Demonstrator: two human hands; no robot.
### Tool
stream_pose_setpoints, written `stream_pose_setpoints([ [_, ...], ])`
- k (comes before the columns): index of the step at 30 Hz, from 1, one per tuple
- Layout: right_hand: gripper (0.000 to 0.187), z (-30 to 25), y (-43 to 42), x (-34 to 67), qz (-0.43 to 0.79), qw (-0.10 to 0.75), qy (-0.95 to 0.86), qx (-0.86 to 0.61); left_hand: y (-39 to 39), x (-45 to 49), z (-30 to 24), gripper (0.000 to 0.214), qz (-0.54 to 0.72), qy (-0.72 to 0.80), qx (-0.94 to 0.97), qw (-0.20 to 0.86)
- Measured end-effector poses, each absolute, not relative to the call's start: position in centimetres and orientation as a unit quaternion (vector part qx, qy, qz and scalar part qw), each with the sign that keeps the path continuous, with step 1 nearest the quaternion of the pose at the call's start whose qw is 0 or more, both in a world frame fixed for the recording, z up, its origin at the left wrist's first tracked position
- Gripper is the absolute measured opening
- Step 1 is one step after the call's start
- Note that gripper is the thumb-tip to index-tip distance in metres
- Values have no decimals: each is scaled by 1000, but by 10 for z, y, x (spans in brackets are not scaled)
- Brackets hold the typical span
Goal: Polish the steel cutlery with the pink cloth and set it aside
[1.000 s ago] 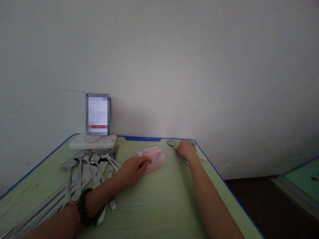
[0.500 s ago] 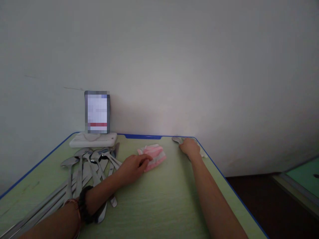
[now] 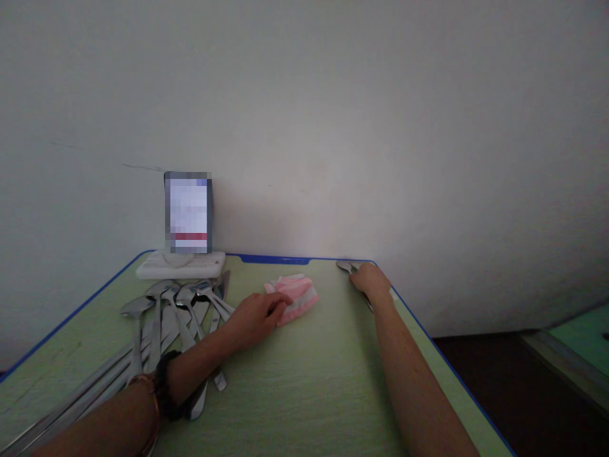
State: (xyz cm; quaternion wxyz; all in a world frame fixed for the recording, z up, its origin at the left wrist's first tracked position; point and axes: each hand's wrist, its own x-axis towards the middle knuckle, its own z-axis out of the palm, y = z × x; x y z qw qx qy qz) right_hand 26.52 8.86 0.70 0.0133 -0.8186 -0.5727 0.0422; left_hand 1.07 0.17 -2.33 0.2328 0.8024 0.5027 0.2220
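Observation:
My right hand (image 3: pixel 372 281) is at the far right corner of the table, fingers closed around a metal spoon (image 3: pixel 343 266). The spoon's bowl points left and part of its handle shows below the hand. A small pale thing (image 3: pixel 393 294) shows beside the wrist, mostly hidden. My left hand (image 3: pixel 259 317) lies at the middle of the table with its fingers curled onto a folded pink-and-white cloth (image 3: pixel 301 293). Under and beside the left forearm lies a pile of metal spoons (image 3: pixel 186 296) and other cutlery, partly covered by the arm.
A tablet-like device with a blurred screen (image 3: pixel 189 212) stands on a white base (image 3: pixel 183 271) at the back left. Long metal pieces (image 3: pixel 80 397) lie at the front left. The green table (image 3: pixel 295 393) has a blue edge and meets a grey wall (image 3: pixel 304 127).
The view has shifted slightly. My right hand and the spoon have moved a little to the right near the corner. My left hand stays on the cloth.

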Motion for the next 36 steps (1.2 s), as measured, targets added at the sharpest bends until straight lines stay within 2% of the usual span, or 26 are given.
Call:
stream_pose_setpoints([
  [16, 35, 12, 89, 275, 67, 34, -543, -837, 2, 11, -23, 35, 216, 503, 803, 234],
  [23, 33, 19, 87, 292, 48, 109, -506, -854, 3, 9, -25, 34, 212, 504, 803, 236],
  [28, 27, 13, 89, 295, 64, 106, -523, -843, 3, 9, -25, 34, 217, 499, 806, 233],
  [36, 28, 9, 90, 293, 49, 99, -533, -839, 3, 10, -25, 34, 213, 500, 807, 231],
])
